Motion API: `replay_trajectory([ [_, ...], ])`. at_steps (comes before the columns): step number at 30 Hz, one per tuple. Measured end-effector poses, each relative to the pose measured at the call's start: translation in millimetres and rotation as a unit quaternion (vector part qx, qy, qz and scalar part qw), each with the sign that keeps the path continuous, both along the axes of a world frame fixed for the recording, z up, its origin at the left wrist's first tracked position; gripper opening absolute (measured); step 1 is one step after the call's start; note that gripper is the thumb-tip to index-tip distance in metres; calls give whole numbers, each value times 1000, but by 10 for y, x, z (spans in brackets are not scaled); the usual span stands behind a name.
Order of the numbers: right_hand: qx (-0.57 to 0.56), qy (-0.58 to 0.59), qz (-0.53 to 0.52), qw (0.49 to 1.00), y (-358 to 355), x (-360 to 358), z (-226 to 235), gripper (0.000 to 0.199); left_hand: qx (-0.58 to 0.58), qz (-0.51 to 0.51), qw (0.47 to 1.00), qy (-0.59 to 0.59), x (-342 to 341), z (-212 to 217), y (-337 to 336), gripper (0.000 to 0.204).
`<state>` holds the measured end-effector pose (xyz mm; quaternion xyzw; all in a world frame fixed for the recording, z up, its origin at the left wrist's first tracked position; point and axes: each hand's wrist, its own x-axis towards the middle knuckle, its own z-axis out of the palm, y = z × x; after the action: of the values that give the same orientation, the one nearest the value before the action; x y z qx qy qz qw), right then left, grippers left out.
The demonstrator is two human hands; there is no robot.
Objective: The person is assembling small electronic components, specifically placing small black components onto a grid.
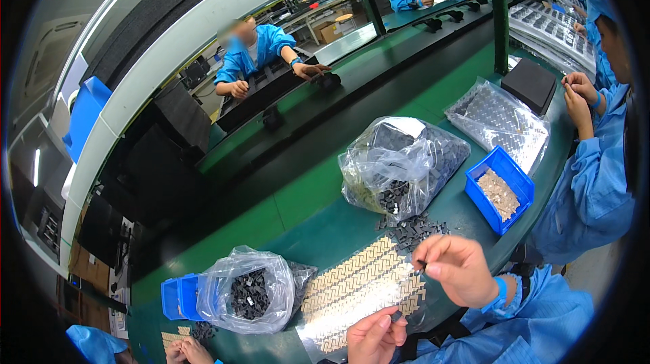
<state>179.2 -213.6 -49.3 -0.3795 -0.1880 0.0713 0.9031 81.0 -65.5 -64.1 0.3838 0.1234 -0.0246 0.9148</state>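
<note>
Right hand: your right hand (460, 270) pinches a small black part (422, 265) between thumb and fingertip, just above the right edge of the sheet.
Left hand: your left hand (376, 339) has thumb and fingers together on a small dark piece (397, 315), low by the sheet's near edge; shape mostly hidden.
Drop risk: both grips look fingertip-only, so a slip could land a part among the tan pieces (369, 266).
Sheet risk: can't tell if those pieces are stuck down on the clear sheet (313, 335); if loose, a dragged wrist could upset the rows. Glare washes out some near rows, so a misplaced one could be missed.
Pile risk: loose black parts (414, 231) lie right at the sheet's far edge; a nudge could push some onto it. If the big clear bag (443, 147) behind slumps, more could spill.
Green table: your surface (308, 232) also carries a blue bin (482, 207) of tan pieces to the right and a second clear bag (215, 296) of black parts to the left.
Room: dark conveyor (298, 161) beyond, a co-worker (254, 53) in blue across it, another (575, 174) seated on your right.
</note>
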Motion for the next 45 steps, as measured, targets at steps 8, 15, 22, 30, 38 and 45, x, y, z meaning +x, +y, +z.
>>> replay_trajectory([
  [8,-34,103,-2,994,12,-215,-198,4,34,38,999,-15,60,-9,-34,22],
  [15,-31,121,17,992,16,-249,-231,4,25,44,999,-13,50,9,-51,24],
  [22,-23,112,7,993,18,-294,-251,4,49,47,997,-37,44,-12,-14,24],
  [30,-28,121,4,992,-10,-355,-269,2,96,53,992,-61,25,-33,-8,24],
  [38,-45,111,41,992,33,-279,-331,4,149,67,985,-57,87,-159,-20,24],
  [45,7,137,85,987,89,-230,-369,6,150,37,984,-86,208,-174,-50,27],
])
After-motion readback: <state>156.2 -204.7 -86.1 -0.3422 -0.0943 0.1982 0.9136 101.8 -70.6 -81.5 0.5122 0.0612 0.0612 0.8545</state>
